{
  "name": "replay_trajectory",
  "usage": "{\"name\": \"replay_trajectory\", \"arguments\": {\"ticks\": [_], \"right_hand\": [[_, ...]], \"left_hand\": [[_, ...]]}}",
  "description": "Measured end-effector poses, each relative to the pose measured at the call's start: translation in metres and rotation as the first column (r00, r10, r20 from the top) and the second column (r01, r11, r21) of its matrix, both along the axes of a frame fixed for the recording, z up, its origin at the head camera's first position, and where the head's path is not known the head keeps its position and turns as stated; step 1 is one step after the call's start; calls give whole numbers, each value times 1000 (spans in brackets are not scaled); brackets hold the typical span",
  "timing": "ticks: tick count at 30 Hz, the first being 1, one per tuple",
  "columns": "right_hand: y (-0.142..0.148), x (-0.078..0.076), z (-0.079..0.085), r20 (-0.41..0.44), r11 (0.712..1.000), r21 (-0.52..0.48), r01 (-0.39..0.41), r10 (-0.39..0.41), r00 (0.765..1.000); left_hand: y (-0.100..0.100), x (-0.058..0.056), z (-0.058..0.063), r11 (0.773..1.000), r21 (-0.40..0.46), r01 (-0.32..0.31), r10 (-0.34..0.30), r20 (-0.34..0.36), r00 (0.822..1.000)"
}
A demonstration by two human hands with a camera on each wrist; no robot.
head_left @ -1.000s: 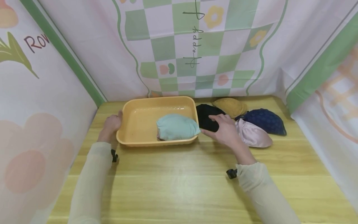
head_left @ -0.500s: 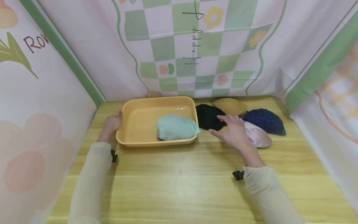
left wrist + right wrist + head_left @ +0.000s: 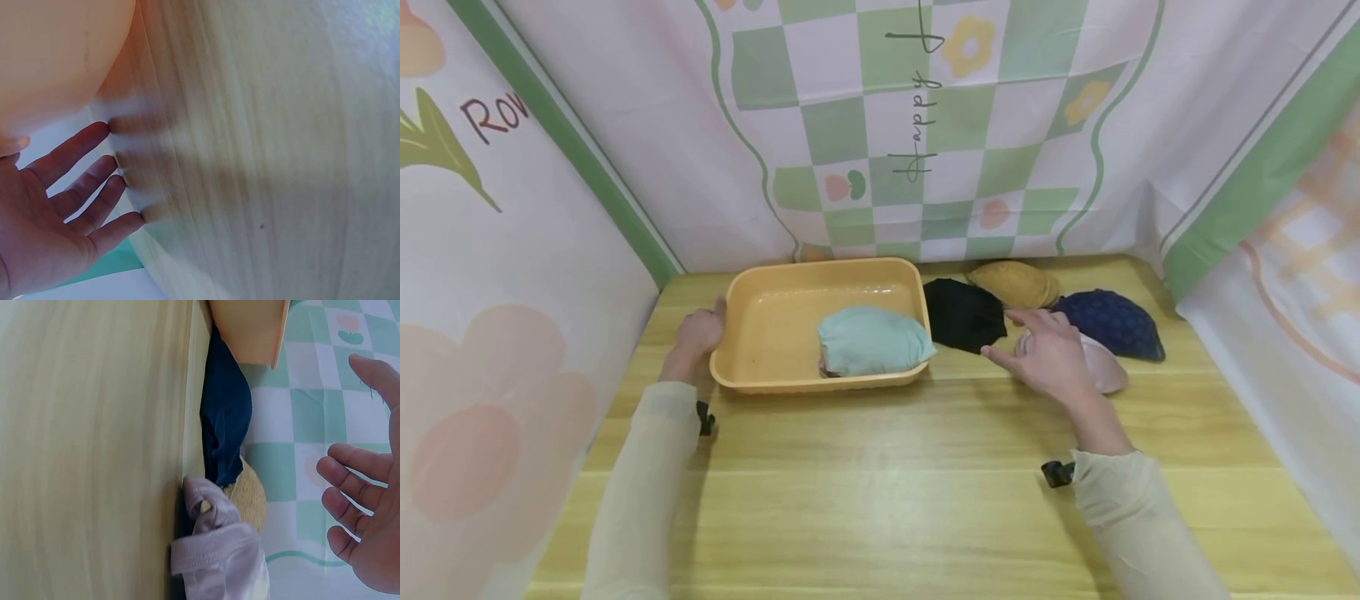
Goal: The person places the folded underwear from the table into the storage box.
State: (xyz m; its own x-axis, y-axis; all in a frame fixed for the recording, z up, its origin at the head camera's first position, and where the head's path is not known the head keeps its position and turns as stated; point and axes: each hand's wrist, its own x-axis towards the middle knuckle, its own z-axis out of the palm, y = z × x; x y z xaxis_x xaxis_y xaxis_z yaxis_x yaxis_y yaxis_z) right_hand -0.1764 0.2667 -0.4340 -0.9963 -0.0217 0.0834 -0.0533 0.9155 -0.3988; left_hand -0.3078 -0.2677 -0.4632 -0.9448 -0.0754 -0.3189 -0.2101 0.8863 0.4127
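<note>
My left hand [image 3: 697, 332] rests at the left end of a yellow plastic tray [image 3: 820, 386]. Its thumb lies by the rim, and in the left wrist view the fingers [image 3: 87, 187] reach out, spread, beside the tray's wall. Inside the tray sits a folded mint cloth bundle [image 3: 874, 342], one corner over the right rim. My right hand [image 3: 1051, 357] hovers with thumb and fingers apart, holding nothing. It partly hides a cup-shaped pink satin item [image 3: 1103, 368], whose stitched band shows in the right wrist view. A black cloth piece [image 3: 962, 317] lies between that hand and the tray.
A mustard rounded fabric piece [image 3: 1015, 283] and a navy patterned one [image 3: 1111, 325] lie at the back right, crowded against the black and pink pieces. Printed curtains [image 3: 917, 125] enclose the wooden table [image 3: 865, 492] at the back and both sides.
My right hand has moved right, away from the mint bundle and the tray's edge, uncovering more of the black piece. The left hand and tray stay put.
</note>
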Motion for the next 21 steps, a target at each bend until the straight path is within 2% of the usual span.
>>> {"name": "replay_trajectory", "arguments": {"ticks": [13, 21], "right_hand": [[25, 6, 3, 43, 999, 1, 41, -41, 998], [37, 12, -2, 40, 997, 5, 75, -75, 996]], "left_hand": [[0, 0, 1, 1000, 7, 1, -1, 1, 1000], [-1, 0, -1, 1000, -4, 17, -17, -13, 1000]]}}
